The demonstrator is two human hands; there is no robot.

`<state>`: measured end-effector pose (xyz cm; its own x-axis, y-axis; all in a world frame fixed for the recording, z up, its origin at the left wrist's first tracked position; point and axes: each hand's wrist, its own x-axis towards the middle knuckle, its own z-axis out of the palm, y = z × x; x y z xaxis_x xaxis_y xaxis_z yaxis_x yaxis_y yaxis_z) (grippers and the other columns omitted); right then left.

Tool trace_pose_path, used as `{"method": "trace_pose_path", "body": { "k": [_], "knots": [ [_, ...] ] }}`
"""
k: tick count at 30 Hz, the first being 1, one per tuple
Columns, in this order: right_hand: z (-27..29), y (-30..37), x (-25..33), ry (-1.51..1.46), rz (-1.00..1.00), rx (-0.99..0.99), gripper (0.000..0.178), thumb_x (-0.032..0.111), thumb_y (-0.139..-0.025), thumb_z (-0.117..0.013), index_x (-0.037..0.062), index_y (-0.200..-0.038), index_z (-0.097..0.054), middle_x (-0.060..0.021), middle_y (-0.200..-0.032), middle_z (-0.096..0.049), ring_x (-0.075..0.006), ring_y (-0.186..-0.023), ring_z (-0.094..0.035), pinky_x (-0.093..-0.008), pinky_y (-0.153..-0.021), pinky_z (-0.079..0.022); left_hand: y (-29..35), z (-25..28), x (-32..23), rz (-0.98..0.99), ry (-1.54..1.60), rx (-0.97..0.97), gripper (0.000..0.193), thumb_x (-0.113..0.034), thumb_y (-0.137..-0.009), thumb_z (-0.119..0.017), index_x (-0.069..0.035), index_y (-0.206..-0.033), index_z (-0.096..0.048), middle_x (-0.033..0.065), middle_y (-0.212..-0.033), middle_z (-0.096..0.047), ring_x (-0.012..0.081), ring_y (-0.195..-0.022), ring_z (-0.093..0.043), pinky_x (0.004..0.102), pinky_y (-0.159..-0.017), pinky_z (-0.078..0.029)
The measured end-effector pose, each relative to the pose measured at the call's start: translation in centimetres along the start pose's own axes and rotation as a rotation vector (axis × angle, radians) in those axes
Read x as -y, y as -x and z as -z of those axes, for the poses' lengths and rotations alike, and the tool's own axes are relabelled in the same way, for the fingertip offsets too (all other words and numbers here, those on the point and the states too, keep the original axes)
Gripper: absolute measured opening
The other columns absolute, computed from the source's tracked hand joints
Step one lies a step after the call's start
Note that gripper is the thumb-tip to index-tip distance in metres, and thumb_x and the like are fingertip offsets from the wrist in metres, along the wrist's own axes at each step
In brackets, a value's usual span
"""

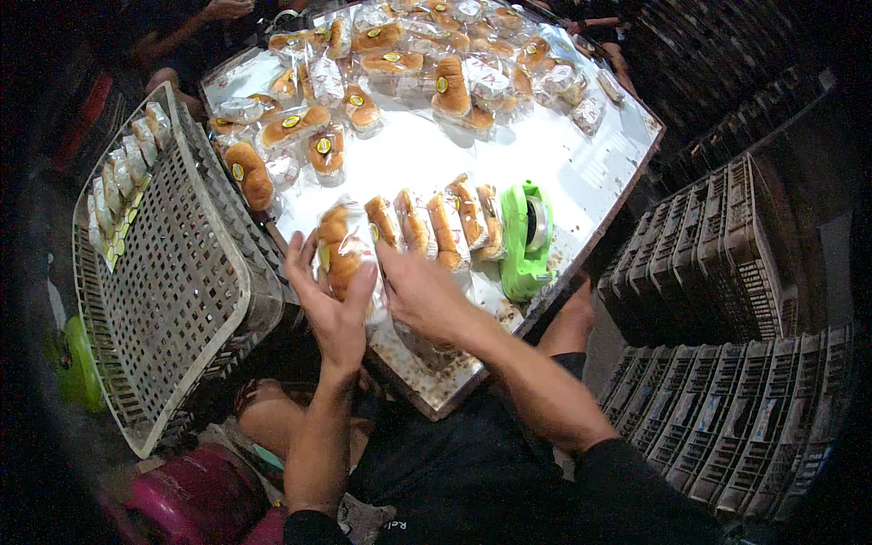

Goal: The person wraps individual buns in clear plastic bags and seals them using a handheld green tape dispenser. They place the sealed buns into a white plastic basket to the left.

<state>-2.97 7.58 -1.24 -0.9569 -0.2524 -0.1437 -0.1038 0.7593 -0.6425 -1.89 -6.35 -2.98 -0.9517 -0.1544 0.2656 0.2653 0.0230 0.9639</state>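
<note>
A bread roll in a clear wrapper (338,238) stands nearly upright at the near edge of the white table (409,156). My left hand (331,309) is closed round its left side and lower part, thumb toward the right. Against the wrapper's right side are the fingers of my right hand (427,295), bent and partly blurred; their tips are partly hidden. Just beyond my right hand, a row of several wrapped rolls (444,232) leans side by side. To the right of that row sits a bright green tape dispenser (513,245) with a roll of tape (540,223).
Many wrapped rolls (391,62) lie heaped across the far table. A grey plastic crate (186,272) at the left holds a row of wrapped pieces (123,182). More crates (699,263) are stacked at the right. Another person's hand (225,9) shows at the far left.
</note>
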Motion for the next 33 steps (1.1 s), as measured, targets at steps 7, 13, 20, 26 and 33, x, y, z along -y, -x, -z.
{"method": "trace_pose_path", "body": {
  "k": [7, 13, 20, 26, 33],
  "knots": [
    [9.5, -6.5, -12.9, 0.916, -0.311, -0.095, 0.1, 0.084, -0.084, -0.038, -0.0004, -0.135, -0.056, -0.0266, -0.147, -0.046, -0.045, -0.143, -0.031, -0.0657, -0.116, -0.011, -4.2, 2.8, 9.8, 0.512, -0.658, 0.181, 0.101, -0.05, -0.09, -0.065, 0.014, -0.15, -0.014, 0.0398, -0.153, -0.022, 0.0483, -0.14, -0.034, 0.045, -0.114, -0.032],
    [7.5, -8.1, -13.9, 0.582, -0.331, 0.156, 0.102, 0.079, -0.084, -0.047, 0.0039, -0.151, -0.034, -0.0336, -0.135, -0.052, -0.0444, -0.124, -0.054, -0.0616, -0.112, -0.028, -3.9, 1.4, 8.2, 0.167, -0.948, 0.203, 0.125, -0.038, -0.068, -0.087, 0.019, -0.147, -0.008, 0.0401, -0.142, -0.039, 0.0444, -0.135, -0.043, 0.044, -0.114, -0.034],
    [4.7, -9.7, -17.0, 0.237, -0.199, -0.078, 0.104, 0.065, -0.076, -0.072, 0.0048, -0.151, -0.032, -0.0331, -0.111, -0.062, -0.0393, -0.111, -0.062, -0.0453, -0.096, -0.05, -7.5, 0.5, 8.1, 0.347, -0.955, 0.144, 0.117, -0.034, -0.066, -0.09, 0.016, -0.145, -0.02, 0.0344, -0.134, -0.05, 0.0382, -0.125, -0.054, 0.0388, -0.106, -0.043],
    [8.4, -9.0, -16.1, -0.258, -0.154, -0.083, 0.099, 0.057, -0.071, -0.082, 0.0087, -0.146, -0.038, -0.0219, -0.125, -0.06, -0.0295, -0.117, -0.058, -0.0419, -0.099, -0.048, -8.6, 1.1, 7.0, 0.326, -0.233, 0.142, 0.103, -0.029, -0.066, -0.092, 0.012, -0.138, -0.031, 0.0246, -0.126, -0.058, 0.0299, -0.115, -0.06, 0.038, -0.102, -0.046],
    [19.3, -8.6, 5.0, -0.325, 0.45, -0.278, 0.086, 0.044, -0.087, -0.072, 0.0014, -0.15, -0.033, -0.0199, -0.141, -0.051, -0.0287, -0.126, -0.054, -0.037, -0.108, -0.043, -11.8, 8.5, -12.5, -0.019, -0.279, -0.058, 0.094, -0.034, -0.069, -0.092, 0.005, -0.137, -0.039, 0.0179, -0.122, -0.061, 0.0237, -0.108, -0.063, 0.0344, -0.095, -0.052]
  ]
}}
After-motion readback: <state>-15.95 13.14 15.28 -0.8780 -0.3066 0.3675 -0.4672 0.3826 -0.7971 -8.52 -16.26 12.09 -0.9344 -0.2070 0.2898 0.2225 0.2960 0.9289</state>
